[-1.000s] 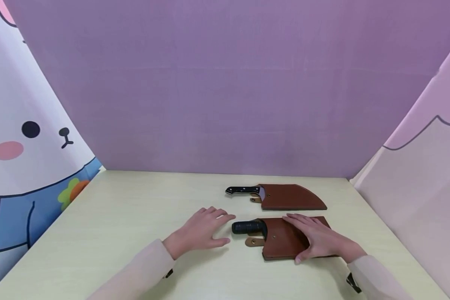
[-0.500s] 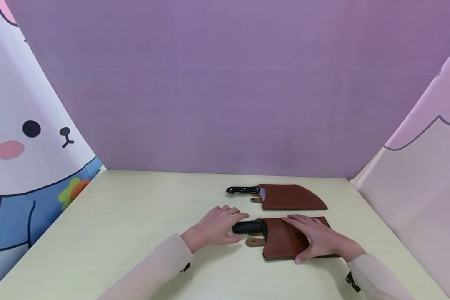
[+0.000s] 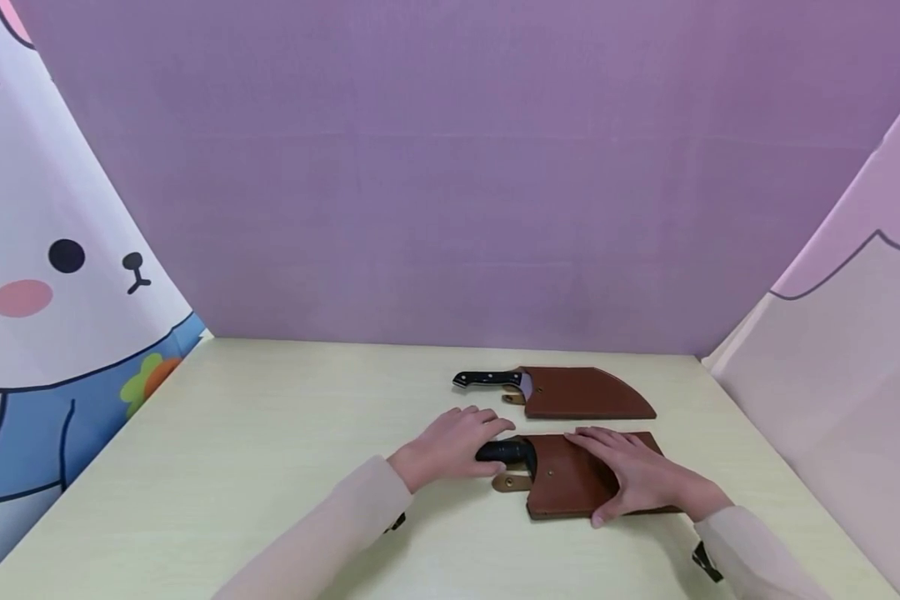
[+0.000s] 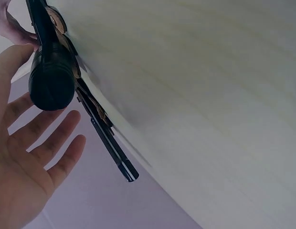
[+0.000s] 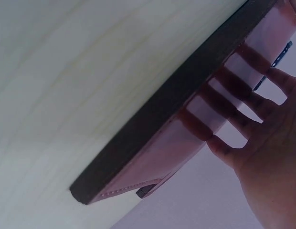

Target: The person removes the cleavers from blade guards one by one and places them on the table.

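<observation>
A cleaver with a round black handle [image 3: 504, 452] lies on the table in a brown leather sheath [image 3: 558, 492]. My left hand [image 3: 453, 446] is at the handle's end. In the left wrist view its spread fingers and thumb stand around the handle butt [image 4: 51, 88], not closed on it. My right hand [image 3: 637, 473] rests over the sheath, fingers on top and thumb at the near edge. The right wrist view shows those fingertips touching the glossy leather [image 5: 162, 155]. The blade is hidden inside the sheath.
Behind lies a second knife with a riveted black handle [image 3: 487, 379] in a curved brown sheath [image 3: 592, 393]. A loose snap strap [image 3: 512, 482] sticks out beside the near handle. A purple wall [image 3: 450, 183] rises behind the pale table [image 3: 285, 400].
My left hand has moved right, from beside the handle to around its end. My right hand has stayed on the sheath, and both knives lie where they were.
</observation>
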{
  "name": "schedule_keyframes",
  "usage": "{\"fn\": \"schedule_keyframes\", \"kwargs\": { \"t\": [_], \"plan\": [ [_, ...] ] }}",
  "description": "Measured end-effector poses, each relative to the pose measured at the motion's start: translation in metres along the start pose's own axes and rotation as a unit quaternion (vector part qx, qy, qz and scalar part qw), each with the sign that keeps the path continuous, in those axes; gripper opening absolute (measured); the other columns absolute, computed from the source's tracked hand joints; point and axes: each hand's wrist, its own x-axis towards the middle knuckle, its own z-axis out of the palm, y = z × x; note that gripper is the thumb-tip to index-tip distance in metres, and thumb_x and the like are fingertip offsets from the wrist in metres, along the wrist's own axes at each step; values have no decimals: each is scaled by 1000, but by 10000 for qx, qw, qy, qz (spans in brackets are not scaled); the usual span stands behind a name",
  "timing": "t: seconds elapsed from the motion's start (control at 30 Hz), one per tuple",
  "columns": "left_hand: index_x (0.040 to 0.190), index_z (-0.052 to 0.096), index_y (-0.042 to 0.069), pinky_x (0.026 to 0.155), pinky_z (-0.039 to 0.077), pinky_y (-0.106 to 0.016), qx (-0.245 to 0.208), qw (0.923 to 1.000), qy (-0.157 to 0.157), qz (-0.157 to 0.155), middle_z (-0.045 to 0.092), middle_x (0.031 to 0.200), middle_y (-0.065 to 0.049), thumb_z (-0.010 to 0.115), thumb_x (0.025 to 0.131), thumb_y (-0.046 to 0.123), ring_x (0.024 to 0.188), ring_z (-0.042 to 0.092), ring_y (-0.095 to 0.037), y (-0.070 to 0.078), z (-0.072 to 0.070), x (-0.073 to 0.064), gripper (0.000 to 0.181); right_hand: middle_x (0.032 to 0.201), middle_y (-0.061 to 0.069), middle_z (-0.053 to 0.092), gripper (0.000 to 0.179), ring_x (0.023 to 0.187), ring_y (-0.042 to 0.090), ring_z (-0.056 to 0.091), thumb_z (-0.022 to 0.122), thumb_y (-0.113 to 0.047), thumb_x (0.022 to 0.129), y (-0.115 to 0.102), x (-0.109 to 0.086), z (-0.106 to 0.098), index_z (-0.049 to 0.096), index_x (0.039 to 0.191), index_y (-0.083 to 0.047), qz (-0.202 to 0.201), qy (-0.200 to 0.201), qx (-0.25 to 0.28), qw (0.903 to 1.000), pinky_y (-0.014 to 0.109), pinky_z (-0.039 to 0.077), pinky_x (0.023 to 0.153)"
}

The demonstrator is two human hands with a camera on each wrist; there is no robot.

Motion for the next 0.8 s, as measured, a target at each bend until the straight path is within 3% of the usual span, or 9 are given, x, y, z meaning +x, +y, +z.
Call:
{"fn": "schedule_keyframes", "kwargs": {
  "t": [0.23, 0.5, 0.8],
  "plan": [
    [127, 51, 22, 77, 49, -27, -339, 9994, -113, 43, 60, 113, 3, 60, 83, 49, 95, 59, -13, 4, 1, 9, 52, 144, 17, 33, 110, 130, 41, 31, 69, -71, 55, 2, 0, 1, 31, 143, -16, -42, -48, 85, 9999, 67, 26, 92],
    [122, 53, 22, 69, 45, -19, -1038, 9936, -433, -59, 59, 104, 5, 66, 81, 43, 84, 53, -5, 9, 5, 14, 49, 145, 17, 31, 110, 131, 42, 29, 70, -69, 56, 2, 1, 0, 30, 143, -16, -29, -164, 157, 9997, 67, 25, 93],
    [122, 54, 22, 75, 46, -20, -1109, 9925, -510, -96, 59, 107, 6, 68, 80, 37, 89, 55, -5, 9, 11, 18, 46, 142, 17, 37, 109, 128, 42, 34, 69, -71, 55, 2, 2, 0, 32, 142, -16, -116, -106, 15, 9999, 66, 28, 91]
  ]
}}
